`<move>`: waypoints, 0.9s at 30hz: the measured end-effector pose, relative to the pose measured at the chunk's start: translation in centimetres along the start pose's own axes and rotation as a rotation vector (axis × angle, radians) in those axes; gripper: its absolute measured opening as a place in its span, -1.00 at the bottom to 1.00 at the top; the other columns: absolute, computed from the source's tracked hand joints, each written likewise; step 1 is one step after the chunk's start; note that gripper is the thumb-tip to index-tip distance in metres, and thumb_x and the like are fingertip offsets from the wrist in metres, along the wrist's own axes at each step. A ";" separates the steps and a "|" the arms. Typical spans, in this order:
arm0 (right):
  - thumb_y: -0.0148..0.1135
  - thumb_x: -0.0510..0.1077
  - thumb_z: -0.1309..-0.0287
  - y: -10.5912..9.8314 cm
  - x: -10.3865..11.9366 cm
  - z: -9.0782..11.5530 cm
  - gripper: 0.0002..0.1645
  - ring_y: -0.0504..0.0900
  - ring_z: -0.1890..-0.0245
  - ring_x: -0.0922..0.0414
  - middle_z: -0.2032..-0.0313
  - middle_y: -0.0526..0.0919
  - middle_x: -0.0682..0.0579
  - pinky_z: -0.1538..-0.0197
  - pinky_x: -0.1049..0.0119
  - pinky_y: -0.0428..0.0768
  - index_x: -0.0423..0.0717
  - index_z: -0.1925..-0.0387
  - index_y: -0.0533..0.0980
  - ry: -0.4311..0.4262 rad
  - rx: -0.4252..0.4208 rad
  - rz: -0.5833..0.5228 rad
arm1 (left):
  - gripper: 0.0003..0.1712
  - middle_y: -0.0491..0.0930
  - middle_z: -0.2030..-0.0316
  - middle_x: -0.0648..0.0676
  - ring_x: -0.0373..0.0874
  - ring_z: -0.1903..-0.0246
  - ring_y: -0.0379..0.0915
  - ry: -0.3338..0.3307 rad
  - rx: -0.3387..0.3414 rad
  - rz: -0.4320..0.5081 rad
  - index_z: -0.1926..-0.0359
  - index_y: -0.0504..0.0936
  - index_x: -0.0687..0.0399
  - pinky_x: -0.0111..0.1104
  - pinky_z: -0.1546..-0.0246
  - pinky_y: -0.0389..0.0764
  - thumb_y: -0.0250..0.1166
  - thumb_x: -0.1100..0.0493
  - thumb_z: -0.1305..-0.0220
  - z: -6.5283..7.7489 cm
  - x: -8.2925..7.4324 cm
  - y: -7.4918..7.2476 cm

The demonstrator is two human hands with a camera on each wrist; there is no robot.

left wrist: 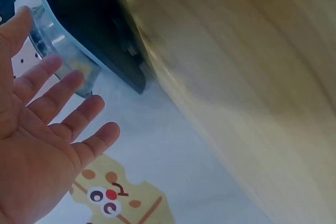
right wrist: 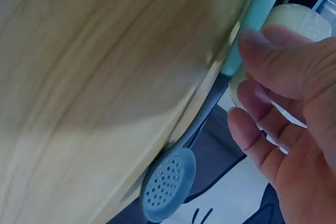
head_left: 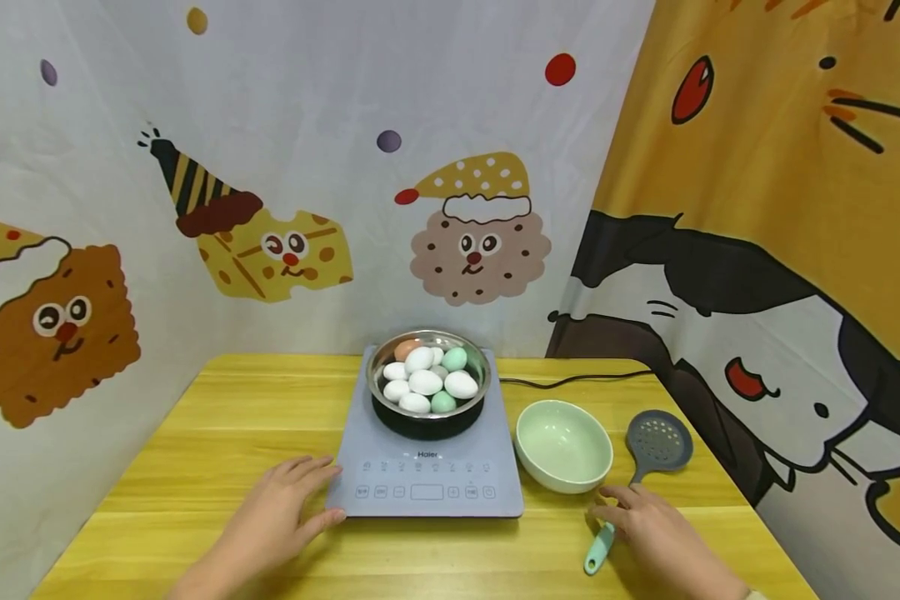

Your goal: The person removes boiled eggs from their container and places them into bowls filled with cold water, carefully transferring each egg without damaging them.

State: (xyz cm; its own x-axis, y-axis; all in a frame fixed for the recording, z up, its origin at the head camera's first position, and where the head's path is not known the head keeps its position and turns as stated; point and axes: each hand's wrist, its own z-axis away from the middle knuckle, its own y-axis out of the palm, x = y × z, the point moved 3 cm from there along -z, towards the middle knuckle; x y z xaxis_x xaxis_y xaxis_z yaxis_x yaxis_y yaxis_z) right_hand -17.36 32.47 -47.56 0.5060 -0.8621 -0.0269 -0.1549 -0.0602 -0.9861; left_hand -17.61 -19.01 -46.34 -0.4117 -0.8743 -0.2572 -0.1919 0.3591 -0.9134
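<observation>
My left hand (head_left: 281, 508) is beside the left front edge of a grey induction cooktop (head_left: 375, 442), fingers spread and nothing held; whether they touch it I cannot tell. On the cooktop stands a metal pot (head_left: 427, 427) heaped with white, pale green and brown eggs (head_left: 424, 382). My right hand (head_left: 656, 529) is over the mint handle (head_left: 602, 550) of a slotted skimmer (head_left: 658, 442) lying on the table. In the right wrist view the thumb overlaps the handle (right wrist: 265, 3) and the fingers are loosely bent; no firm hold shows.
A light green bowl (head_left: 562, 446) sits between the cooktop and the skimmer. A black cord (head_left: 570, 379) runs from the cooktop to the right along the back of the wooden table (head_left: 270, 417). Behind hangs a cartoon-printed curtain (head_left: 292, 100).
</observation>
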 end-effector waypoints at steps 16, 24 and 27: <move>0.71 -0.27 0.14 0.8 -0.4 0.5 -0.53 0.56 0.18 0.24 0.10 0.77 0.23 0.16 0.23 0.72 0.29 0.20 0.80 -0.062 -0.034 0.000 | -0.42 0.72 -0.26 0.10 0.25 -0.30 0.58 -0.032 0.052 -0.004 -0.18 0.77 0.00 0.29 -0.36 0.53 0.57 -0.17 -0.24 -0.2 -0.4 1.0; 0.71 -0.27 0.15 0.9 -0.5 0.6 -0.54 0.57 0.19 0.25 0.12 0.79 0.25 0.15 0.24 0.72 0.28 0.21 0.79 -0.084 -0.073 0.001 | -0.45 0.73 -0.25 0.09 0.24 -0.28 0.59 -0.011 0.027 -0.010 -0.16 0.78 0.00 0.27 -0.36 0.54 0.57 -0.14 -0.23 -0.1 -0.7 1.0; 0.70 -0.29 0.13 0.8 -0.6 0.5 -0.54 0.54 0.20 0.29 0.14 0.79 0.30 0.16 0.27 0.70 0.29 0.24 0.76 -0.078 -0.078 -0.017 | -0.47 0.73 -0.24 0.08 0.23 -0.28 0.60 -0.004 0.022 -0.016 -0.14 0.79 -0.01 0.26 -0.35 0.55 0.58 -0.14 -0.23 -0.1 -0.8 0.9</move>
State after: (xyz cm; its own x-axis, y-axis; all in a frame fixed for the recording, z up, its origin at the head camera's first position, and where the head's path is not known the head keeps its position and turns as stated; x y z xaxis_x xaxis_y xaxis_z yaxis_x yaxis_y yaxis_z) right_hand -17.34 33.15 -48.42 0.5733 -0.8189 -0.0255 -0.2097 -0.1165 -0.9708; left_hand -17.53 -17.97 -46.98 -0.4055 -0.8811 -0.2434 -0.1788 0.3375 -0.9242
